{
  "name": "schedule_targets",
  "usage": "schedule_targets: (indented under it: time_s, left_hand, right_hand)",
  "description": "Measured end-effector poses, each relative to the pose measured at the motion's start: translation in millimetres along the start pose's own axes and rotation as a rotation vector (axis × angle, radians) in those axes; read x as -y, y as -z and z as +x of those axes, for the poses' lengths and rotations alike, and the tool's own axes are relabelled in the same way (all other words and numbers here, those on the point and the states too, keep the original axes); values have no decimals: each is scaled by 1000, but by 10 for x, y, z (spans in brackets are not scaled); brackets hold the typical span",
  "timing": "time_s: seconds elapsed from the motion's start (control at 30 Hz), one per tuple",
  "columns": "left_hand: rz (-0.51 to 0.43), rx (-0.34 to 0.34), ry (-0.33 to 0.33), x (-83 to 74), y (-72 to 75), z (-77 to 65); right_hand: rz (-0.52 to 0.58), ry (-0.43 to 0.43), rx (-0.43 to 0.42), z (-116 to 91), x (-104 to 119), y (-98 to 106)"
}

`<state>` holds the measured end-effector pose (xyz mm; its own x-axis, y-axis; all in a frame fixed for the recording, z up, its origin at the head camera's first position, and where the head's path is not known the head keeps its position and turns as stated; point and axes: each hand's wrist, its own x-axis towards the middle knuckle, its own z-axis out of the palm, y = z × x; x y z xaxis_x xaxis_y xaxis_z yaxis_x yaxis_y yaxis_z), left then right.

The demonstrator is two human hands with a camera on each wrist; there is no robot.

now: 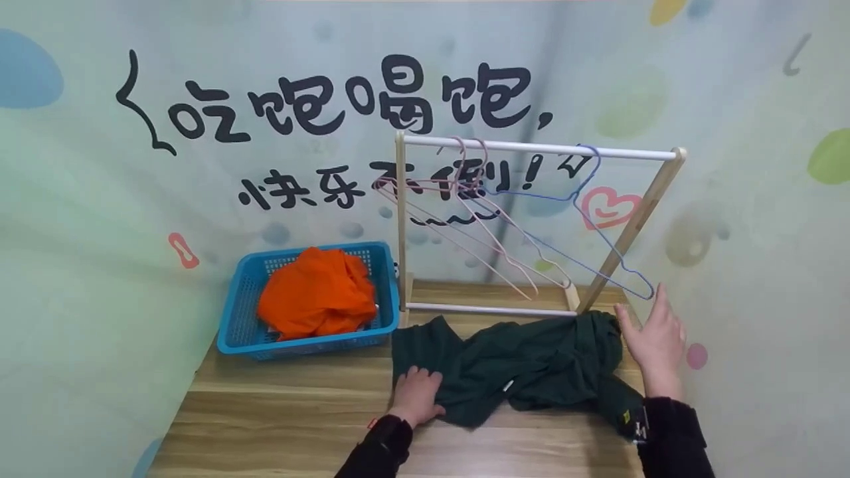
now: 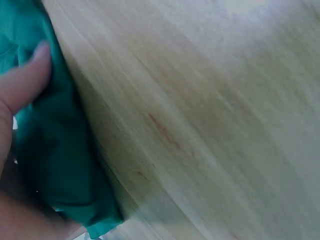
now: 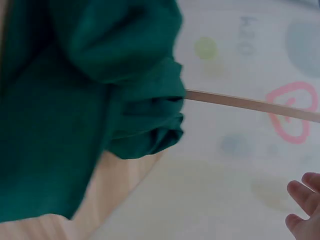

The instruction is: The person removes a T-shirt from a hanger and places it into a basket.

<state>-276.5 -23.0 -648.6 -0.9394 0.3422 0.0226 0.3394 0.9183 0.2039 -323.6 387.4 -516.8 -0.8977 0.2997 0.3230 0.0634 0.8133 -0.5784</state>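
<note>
A dark green garment (image 1: 531,362) lies spread and rumpled on the wooden table, with a small white label showing on it. My left hand (image 1: 417,396) rests on its left part, fingers lying over the cloth. In the left wrist view the thumb (image 2: 30,82) lies on the green fabric near its edge. Past the garment's right end, my right hand (image 1: 656,348) is raised, fingers spread and holding nothing. Its fingertips are close to the lower corner of a blue hanger (image 1: 575,197). The right wrist view shows those fingers (image 3: 304,197) apart from the bunched green cloth (image 3: 145,105).
A small clothes rack (image 1: 531,148) stands at the back of the table, carrying the blue hanger and pink hangers (image 1: 463,162). To its left sits a blue basket (image 1: 305,346) with an orange cloth (image 1: 319,292) inside. A printed curtain (image 1: 764,219) surrounds the table.
</note>
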Motion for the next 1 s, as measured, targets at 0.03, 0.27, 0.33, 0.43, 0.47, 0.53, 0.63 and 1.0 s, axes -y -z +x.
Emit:
schedule_targets:
  time_s: [0.03, 0.27, 0.33, 0.43, 0.47, 0.53, 0.63, 1.0]
  left_hand:
    - [-3, -12, -2, -7, 6, -3]
    - [-78, -61, 7, -28, 56, -15]
    - [-160, -86, 18, -19, 93, 8]
    - [-350, -149, 41, 11, 206, 56]
    - [-418, -178, 45, 24, 256, 75]
    - [-543, -236, 61, 43, 390, 119]
    - [-688, -324, 83, 52, 656, 197]
    - [-1014, -562, 139, 107, 1776, 271]
  right_hand:
    - [-3, -14, 11, -31, -37, -26]
    - [-52, 2, 121, -223, -221, -230]
    - [-61, 22, 151, -257, -245, -280]
    - [-72, 48, 171, -288, -277, -336]
    - [-75, 56, 174, -295, -287, -349]
    - [-82, 69, 181, -309, -295, -365]
    - [-92, 86, 193, -326, -296, -379]
    - [-98, 154, 180, -353, -279, -391]
